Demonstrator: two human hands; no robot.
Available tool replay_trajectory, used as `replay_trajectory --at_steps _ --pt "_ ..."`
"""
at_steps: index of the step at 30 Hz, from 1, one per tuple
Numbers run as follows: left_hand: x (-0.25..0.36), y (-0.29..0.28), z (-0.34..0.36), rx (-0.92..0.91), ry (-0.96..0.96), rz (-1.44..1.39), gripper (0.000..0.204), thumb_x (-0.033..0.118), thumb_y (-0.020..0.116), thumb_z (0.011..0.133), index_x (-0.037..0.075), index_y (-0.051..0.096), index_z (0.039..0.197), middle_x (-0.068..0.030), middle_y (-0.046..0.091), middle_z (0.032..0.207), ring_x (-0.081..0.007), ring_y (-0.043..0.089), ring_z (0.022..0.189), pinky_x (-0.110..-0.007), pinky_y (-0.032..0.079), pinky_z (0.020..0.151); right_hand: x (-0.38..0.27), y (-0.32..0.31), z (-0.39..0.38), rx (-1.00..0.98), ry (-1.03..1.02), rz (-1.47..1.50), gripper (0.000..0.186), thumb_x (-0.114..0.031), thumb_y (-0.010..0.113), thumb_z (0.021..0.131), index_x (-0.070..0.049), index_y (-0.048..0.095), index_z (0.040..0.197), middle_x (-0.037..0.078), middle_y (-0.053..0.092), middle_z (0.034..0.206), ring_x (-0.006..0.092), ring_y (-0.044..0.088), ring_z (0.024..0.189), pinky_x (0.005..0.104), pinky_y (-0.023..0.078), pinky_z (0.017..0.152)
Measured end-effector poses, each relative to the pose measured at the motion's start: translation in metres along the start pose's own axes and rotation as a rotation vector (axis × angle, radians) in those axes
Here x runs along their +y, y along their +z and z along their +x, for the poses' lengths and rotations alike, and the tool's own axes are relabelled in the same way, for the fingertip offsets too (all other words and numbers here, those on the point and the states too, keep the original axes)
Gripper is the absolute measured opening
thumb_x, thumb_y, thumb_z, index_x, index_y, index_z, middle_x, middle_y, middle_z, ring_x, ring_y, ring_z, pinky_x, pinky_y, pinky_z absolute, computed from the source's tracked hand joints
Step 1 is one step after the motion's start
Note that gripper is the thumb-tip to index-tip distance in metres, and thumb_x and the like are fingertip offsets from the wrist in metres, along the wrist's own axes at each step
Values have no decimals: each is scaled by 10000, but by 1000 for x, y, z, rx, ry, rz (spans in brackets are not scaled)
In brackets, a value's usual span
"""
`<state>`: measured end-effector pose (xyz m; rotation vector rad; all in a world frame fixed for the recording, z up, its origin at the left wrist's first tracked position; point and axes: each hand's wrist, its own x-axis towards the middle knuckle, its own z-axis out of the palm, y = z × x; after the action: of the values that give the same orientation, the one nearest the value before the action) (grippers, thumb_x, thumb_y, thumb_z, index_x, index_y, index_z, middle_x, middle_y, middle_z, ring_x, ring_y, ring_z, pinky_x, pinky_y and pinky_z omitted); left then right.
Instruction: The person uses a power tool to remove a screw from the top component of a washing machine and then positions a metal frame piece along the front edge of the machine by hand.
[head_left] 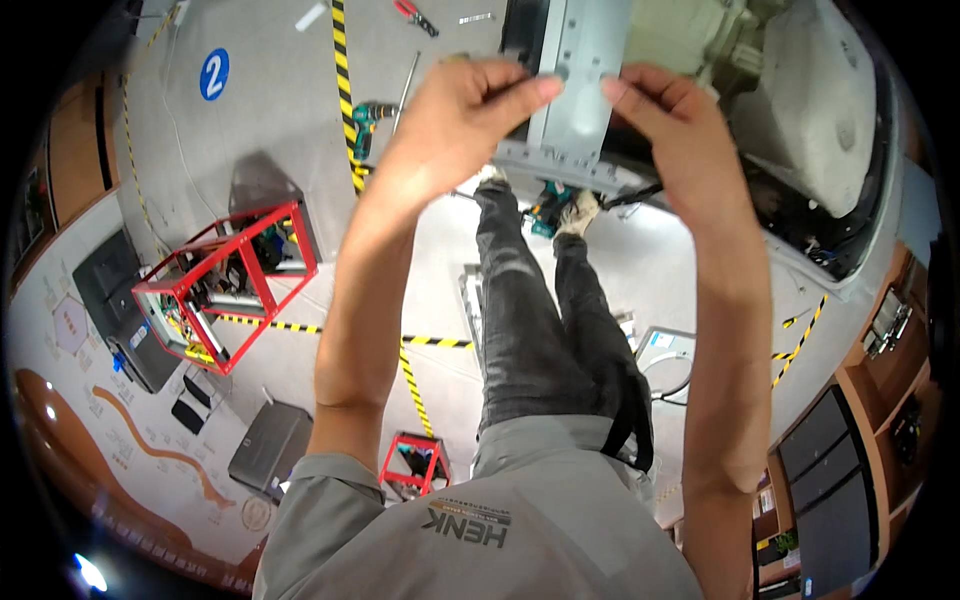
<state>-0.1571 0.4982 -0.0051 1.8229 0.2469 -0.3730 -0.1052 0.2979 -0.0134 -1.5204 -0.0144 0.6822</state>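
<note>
My left hand [475, 115] is closed, thumb and curled fingers at the left edge of a pale grey sheet-metal strip [580, 105] with small holes. On the opposite edge my right hand [675, 120] is closed in a similar pinch. Toward me the strip widens into a flanged crosspiece along the rim of a large opened appliance body [840, 275]. Whether the strip is fastened there, I cannot tell. To its right, inside the body, sits a big cream-coloured moulded part [815, 110]. The inside left of that is dark.
A teal cordless drill [368, 125] lies left of my left arm; another teal tool [543, 210] is by my feet. Red-handled pliers [415, 17] lie farther off. Red-framed units [225, 285] and a grey box [270, 450] stand left. Striped tape [343, 70] marks the floor.
</note>
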Motion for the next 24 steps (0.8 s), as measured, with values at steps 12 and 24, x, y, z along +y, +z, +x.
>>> replay_trajectory --at_steps 12,24 --pt "-1 -5 -14 -71 -54 -68 292 242 637 931 -47 647 887 14 519 654 -48 414 622 -254 378 537 9 8 -11 -50 22 20 171 -145 613 924 21 606 884 -30 532 732 49 424 674 235 355 589" --pt "20 -34 5 -260 -207 -8 472 415 619 911 -51 626 982 -97 577 674 -152 522 622 -317 425 586 -2 -1 -1 -63 238 206 210 -60 651 889 33 639 1076 36 664 986 92 591 897 253 472 820"
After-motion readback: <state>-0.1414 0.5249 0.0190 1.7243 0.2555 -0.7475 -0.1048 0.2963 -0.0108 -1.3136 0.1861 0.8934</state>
